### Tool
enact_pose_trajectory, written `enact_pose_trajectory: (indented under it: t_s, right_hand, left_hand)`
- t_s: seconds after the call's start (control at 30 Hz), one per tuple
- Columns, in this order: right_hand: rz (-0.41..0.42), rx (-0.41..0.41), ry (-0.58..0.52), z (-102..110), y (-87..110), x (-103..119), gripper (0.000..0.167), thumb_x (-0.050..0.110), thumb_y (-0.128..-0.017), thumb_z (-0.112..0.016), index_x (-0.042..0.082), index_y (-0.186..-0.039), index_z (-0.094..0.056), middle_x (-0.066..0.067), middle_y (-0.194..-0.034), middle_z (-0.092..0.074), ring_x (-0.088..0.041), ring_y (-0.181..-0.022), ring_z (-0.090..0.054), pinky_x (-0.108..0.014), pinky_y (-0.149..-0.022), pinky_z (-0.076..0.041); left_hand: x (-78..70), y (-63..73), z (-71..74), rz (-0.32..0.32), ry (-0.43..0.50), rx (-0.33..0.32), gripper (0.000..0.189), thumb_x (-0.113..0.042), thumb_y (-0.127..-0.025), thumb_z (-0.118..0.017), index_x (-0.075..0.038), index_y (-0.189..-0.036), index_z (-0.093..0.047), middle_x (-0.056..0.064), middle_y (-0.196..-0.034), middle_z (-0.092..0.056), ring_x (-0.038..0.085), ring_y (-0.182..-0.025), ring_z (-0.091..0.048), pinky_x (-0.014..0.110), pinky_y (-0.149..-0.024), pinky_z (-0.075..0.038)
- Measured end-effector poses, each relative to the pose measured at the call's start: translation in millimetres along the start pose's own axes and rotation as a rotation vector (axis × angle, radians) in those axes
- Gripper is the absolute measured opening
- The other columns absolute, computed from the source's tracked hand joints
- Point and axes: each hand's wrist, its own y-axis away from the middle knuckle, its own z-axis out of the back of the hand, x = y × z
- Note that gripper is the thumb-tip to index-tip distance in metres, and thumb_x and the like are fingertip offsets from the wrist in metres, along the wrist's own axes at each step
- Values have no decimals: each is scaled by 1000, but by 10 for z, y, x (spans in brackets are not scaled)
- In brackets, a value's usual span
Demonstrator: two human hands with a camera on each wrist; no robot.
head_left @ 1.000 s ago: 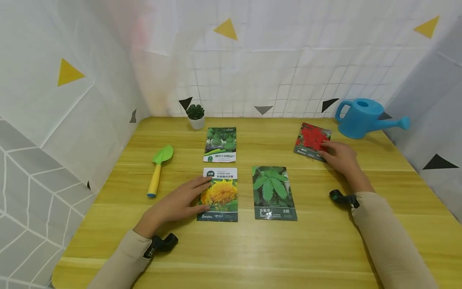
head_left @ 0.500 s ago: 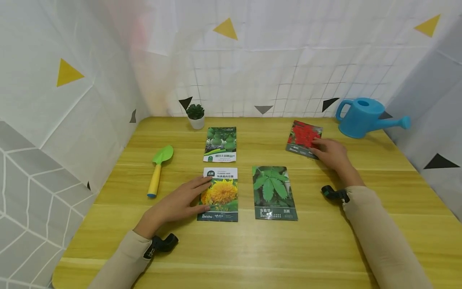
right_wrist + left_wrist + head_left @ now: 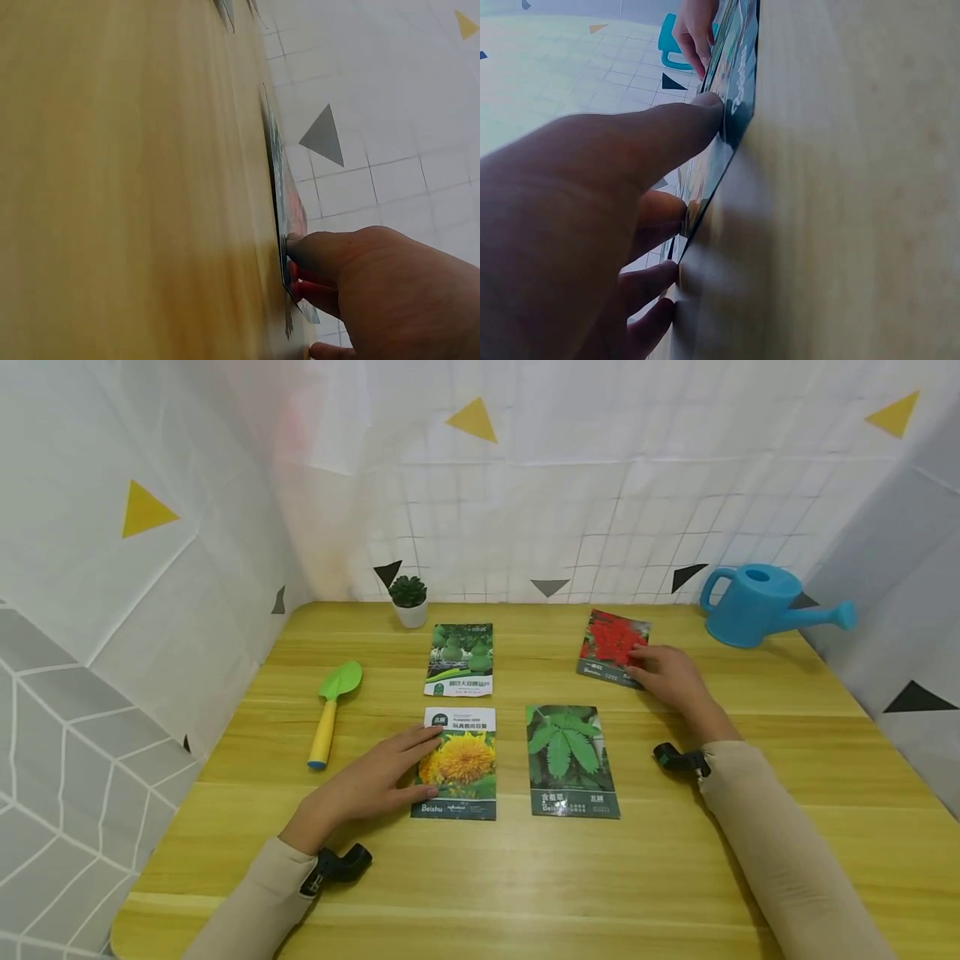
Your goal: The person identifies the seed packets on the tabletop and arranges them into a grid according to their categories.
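Several seed packets lie on the table. My left hand (image 3: 378, 777) rests at the left side of the sunflower seed packet (image 3: 465, 760), thumb and fingertips touching it. In the left wrist view its thumb (image 3: 682, 124) lies on the packet's face. My right hand (image 3: 671, 677) touches the lower right part of the red-flower seed packet (image 3: 611, 643) at the back right. The right wrist view shows the thumb (image 3: 322, 251) pressing on that packet's face, with fingers beside it. A gourd seed packet (image 3: 460, 658) lies behind the sunflower one, and a green-leaf seed packet (image 3: 572, 760) to its right.
A toy trowel (image 3: 330, 714) with a yellow handle lies at the left. A small potted succulent (image 3: 409, 602) stands at the back edge. At the back right is a blue watering can (image 3: 753, 610). Patterned white cloth (image 3: 525, 510) walls the table's back and sides.
My right hand has slid the red-flower seed packet leftward along the back of the table. The left hand and the other packets have stayed in place.
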Motion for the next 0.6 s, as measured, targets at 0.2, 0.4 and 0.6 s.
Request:
enact_pose_trajectory:
  t_s: [0.2, 0.4, 0.6]
  right_hand:
    - [14, 19, -30, -58, -42, 89, 46, 21, -104, -67, -7, -140, -61, -31, -144, -54, -52, -133, -45, -67, -109, -35]
    - [46, 38, -26, -110, -111, 238, 45, 19, -104, -66, -6, -141, -61, -30, -144, -54, -51, -135, -44, -66, -111, -34]
    - [60, 82, -9, -151, -176, 383, 46, 14, -105, -64, -6, -146, -56, -30, -152, -46, -49, -145, -33, -64, -116, -27]
  left_hand:
    - [5, 2, -7, 7, -3, 5, 77, -47, -104, -63, -8, -163, -34, 7, -171, -23, 30, -155, -22, 53, -121, -27]
    - [-2, 1, 0, 0, -1, 0, 77, -47, -104, -63, -7, -163, -34, 8, -170, -23, 30, -155, -22, 53, -120, -27]
    - [-6, -3, 5, 4, -2, 4, 76, -47, -104, -63, -8, -163, -34, 8, -170, -23, 30, -155, -21, 53, -121, -26]
